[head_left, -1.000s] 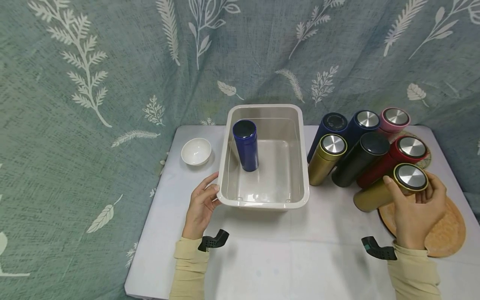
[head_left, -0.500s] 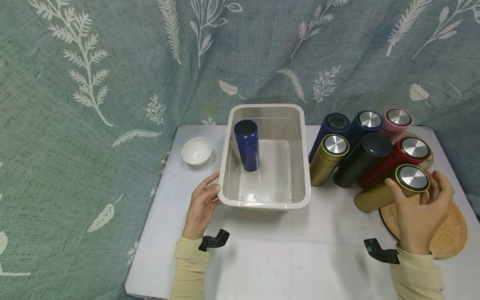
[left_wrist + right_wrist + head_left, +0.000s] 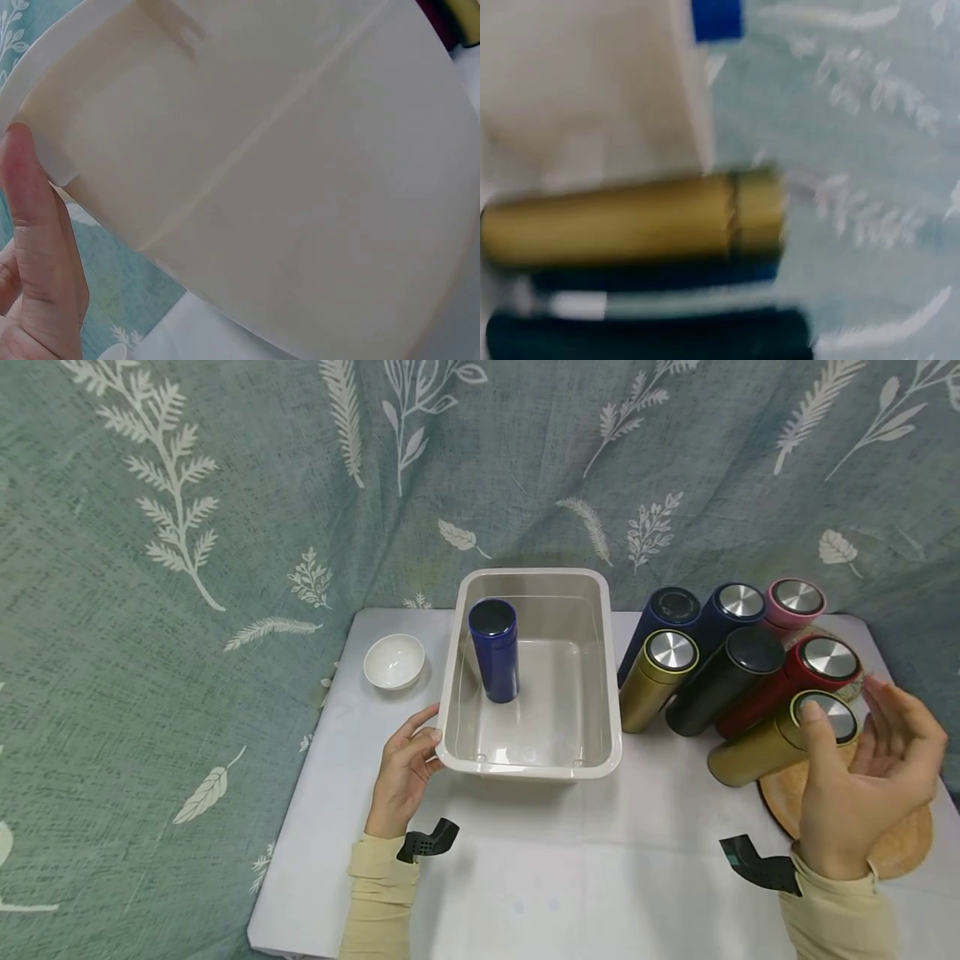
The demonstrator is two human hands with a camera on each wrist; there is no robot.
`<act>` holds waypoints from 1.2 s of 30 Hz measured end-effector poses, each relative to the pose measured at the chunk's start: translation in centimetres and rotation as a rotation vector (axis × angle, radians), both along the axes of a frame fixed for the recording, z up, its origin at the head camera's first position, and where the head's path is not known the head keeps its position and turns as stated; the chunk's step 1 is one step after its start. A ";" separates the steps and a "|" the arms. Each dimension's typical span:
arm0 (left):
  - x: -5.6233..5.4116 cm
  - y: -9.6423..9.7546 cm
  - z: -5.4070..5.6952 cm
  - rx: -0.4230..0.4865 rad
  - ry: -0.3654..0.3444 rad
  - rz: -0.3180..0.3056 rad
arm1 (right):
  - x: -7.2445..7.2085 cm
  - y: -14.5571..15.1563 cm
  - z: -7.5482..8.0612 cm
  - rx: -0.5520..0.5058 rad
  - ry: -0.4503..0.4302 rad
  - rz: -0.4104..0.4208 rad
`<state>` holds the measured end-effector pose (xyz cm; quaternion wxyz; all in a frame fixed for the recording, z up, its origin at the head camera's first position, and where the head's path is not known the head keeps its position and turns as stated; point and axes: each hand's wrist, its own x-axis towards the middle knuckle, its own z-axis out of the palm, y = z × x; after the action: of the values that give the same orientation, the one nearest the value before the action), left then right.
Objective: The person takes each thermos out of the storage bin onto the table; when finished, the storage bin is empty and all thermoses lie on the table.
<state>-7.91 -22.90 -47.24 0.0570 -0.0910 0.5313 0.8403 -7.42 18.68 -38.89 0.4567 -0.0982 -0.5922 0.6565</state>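
Observation:
In the head view my left hand (image 3: 403, 772) is at the near left corner of a beige plastic bin (image 3: 536, 770), its fairly straight thumb and fingers touching the rim. A blue thermos bottle (image 3: 497, 660) stands inside. My right hand (image 3: 873, 777) is spread beside the nearest gold thermos bottle (image 3: 765, 743), its thumb overlapping the steel lid. Several other thermos bottles stand close together: a second gold one (image 3: 651, 693), a black one (image 3: 716, 685), a red one (image 3: 795, 672), two dark blue and a pink one (image 3: 797, 602). The right wrist view is blurred.
A small white bowl (image 3: 393, 662) sits left of the bin. Partly under the right hand lies a round wooden plate (image 3: 907, 839). A patterned round mat shows behind the red bottle. A leaf-print cloth (image 3: 300, 510) hangs behind the white table (image 3: 570, 877).
My right hand has let go of the near gold thermos bottle and moved to the right, fingers spreading. The bottle stays in place. My left hand has not moved from the bin.

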 end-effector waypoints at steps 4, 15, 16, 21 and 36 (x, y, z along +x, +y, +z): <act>0.0 0.0 0.0 -0.004 -0.002 0.005 | -0.8 -1.0 0.7 -0.036 0.060 0.165; 0.1 0.0 0.0 -0.019 0.003 0.007 | -3.1 -4.8 2.8 0.151 0.043 0.439; 0.1 0.0 0.1 -0.020 0.003 0.006 | -3.2 -5.0 2.9 0.182 0.029 0.450; 0.2 0.0 0.2 -0.021 -0.002 0.009 | -3.8 -6.2 3.2 0.318 -0.029 0.503; 0.2 0.1 0.2 -0.026 0.000 0.005 | -7.0 -9.6 2.8 0.488 -0.161 0.676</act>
<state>-7.74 -22.85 -47.00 0.0537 -0.0929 0.5422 0.8334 -14.38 9.03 -36.10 0.1778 0.1614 -0.7630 0.6002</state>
